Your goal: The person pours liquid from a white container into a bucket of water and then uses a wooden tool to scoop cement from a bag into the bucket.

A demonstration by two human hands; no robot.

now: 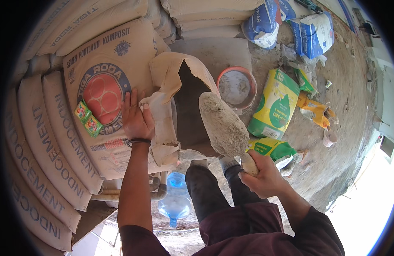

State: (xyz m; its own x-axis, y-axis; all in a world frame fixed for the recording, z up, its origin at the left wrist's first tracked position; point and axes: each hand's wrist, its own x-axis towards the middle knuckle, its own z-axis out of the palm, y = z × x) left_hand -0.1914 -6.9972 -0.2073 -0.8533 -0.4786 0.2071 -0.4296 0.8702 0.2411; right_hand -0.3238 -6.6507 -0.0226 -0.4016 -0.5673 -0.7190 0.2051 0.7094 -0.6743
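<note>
My left hand (136, 114) lies flat on a paper cement sack (107, 60), thumb spread, a dark band around its wrist. Beside the thumb, the sack's end is torn into loose paper flaps (165, 128) around a dark opening (192, 112). In my right hand (265, 177) is the handle of a trowel (222, 124), its blade caked with grey cement. That blade hangs over the right edge of the opening. Just past it stands a red-rimmed bucket (220, 80) with grey material inside. Two small green sachets (88, 118) lie on the sack, left of my fingers.
Stacked cement sacks (65, 140) line the left and back. Yellow-green bags (275, 102) lie right of the bucket, with blue-white bags (313, 35) farther back. A small cup (329, 138) rests on the dirty floor. By my legs are a blue water jug (174, 201) and pipes (158, 192).
</note>
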